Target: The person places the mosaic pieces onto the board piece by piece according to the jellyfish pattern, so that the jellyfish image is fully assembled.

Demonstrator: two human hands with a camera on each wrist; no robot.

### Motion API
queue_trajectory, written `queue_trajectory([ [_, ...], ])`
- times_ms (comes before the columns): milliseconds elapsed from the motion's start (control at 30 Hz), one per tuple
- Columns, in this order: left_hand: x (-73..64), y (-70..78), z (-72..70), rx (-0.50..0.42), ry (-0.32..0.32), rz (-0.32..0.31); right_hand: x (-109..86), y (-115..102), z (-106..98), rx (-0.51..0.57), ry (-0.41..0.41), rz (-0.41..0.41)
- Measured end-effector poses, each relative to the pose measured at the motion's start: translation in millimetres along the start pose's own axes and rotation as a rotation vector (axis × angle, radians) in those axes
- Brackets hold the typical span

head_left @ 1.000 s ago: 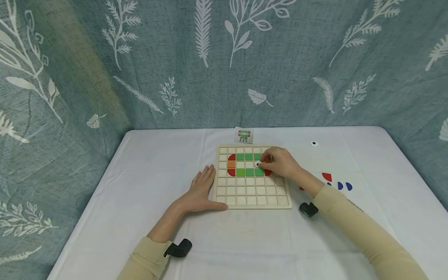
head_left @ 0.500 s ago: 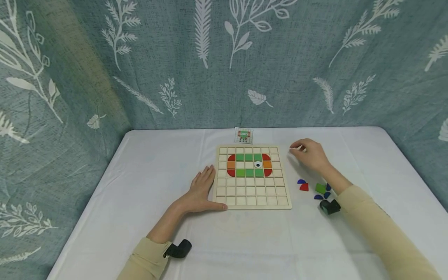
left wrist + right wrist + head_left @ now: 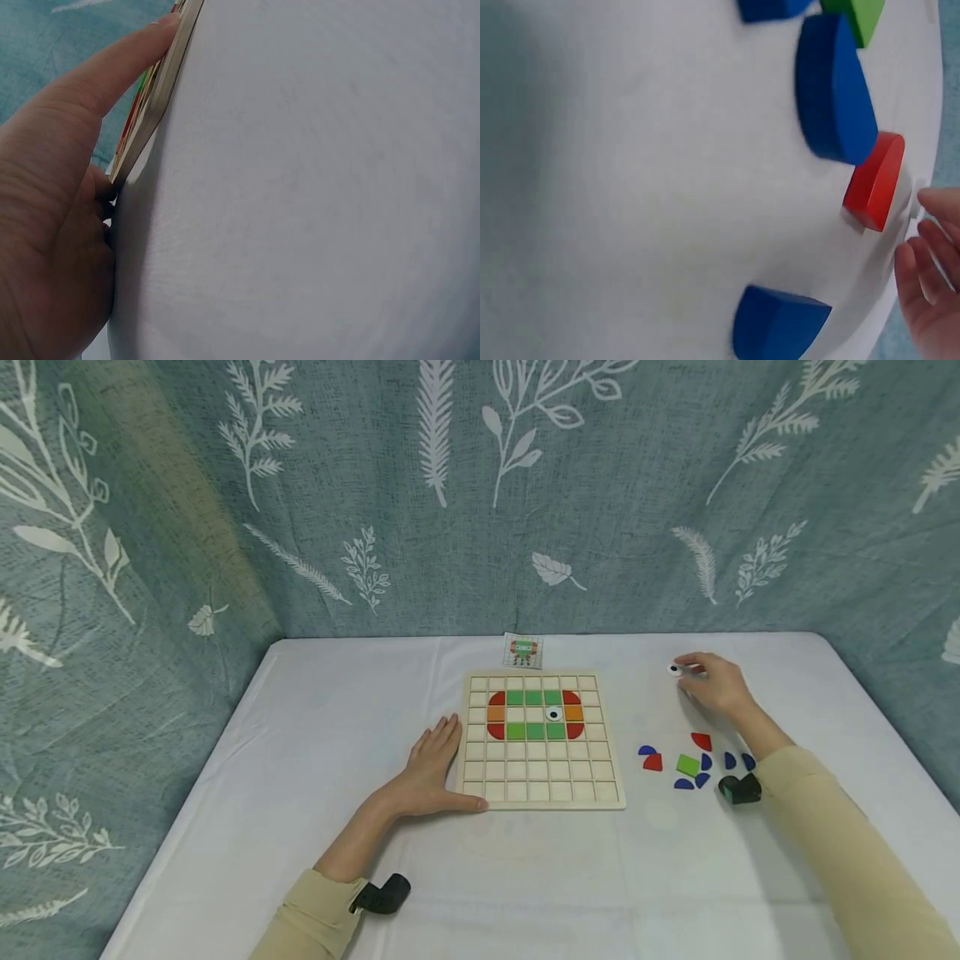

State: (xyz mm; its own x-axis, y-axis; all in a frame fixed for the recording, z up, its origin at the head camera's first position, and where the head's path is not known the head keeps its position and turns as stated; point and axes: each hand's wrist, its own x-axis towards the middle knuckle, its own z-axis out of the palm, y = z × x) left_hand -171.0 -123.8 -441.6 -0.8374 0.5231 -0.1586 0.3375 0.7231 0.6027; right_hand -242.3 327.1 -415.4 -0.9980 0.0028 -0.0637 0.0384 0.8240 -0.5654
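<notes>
In the head view, my left hand (image 3: 426,772) lies spread at the wooden grid board (image 3: 540,805), its thumb along the front edge and fingertips by the left side. The left wrist view has that thumb on the board's rim (image 3: 161,94). My right hand (image 3: 716,685) is over the table's back right, thumb and forefinger apart at the right side of a white eye disc (image 3: 673,670). Another eye disc (image 3: 553,714) sits in the grid among green tiles (image 3: 533,697), orange tiles (image 3: 497,713) and red rounded corner pieces (image 3: 573,697).
Right of the board lie several blue half-round pieces (image 3: 730,761), red quarter-round pieces (image 3: 701,742) and a green tile (image 3: 687,766). A small pattern card (image 3: 522,651) stands behind the board. A patterned curtain (image 3: 480,560) hangs beyond the white table (image 3: 360,693).
My right hand has let go of one eye disc in the grid and moved right to the other disc on the table. The left hand has stayed put.
</notes>
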Motion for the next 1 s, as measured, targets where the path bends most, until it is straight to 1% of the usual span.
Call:
queue_trajectory([
  [133,-0.7,0.4,0.8,-0.005,0.002,-0.001,3.2,0,4,0.001,-0.001,-0.024],
  [233,-0.9,0.9,0.9,-0.007,0.003,0.003,5.0,-3,7,0.004,0.015,-0.049],
  [300,-0.8,1.1,0.8,-0.009,0.003,0.007,6.0,-7,9,0.013,0.010,-0.064],
  [467,0.1,0.1,1.0,-0.003,0.006,0.013,6.8,-14,13,0.087,-0.088,-0.064],
  [533,0.4,-0.4,1.2,0.003,0.006,0.012,6.0,-15,14,0.102,-0.109,-0.056],
  [600,0.8,-0.7,1.2,0.006,0.004,0.012,4.4,-17,15,0.094,-0.096,-0.049],
  [700,0.9,-1.1,1.1,0.001,0.004,0.011,2.9,-18,18,0.055,-0.047,-0.029],
  [800,1.1,-1.1,0.5,0.001,0.003,0.012,2.1,-18,21,0.039,-0.012,-0.014],
  [1000,1.0,-0.8,-0.2,0.007,-0.003,0.007,2.4,-19,26,0.048,0.013,-0.033],
])
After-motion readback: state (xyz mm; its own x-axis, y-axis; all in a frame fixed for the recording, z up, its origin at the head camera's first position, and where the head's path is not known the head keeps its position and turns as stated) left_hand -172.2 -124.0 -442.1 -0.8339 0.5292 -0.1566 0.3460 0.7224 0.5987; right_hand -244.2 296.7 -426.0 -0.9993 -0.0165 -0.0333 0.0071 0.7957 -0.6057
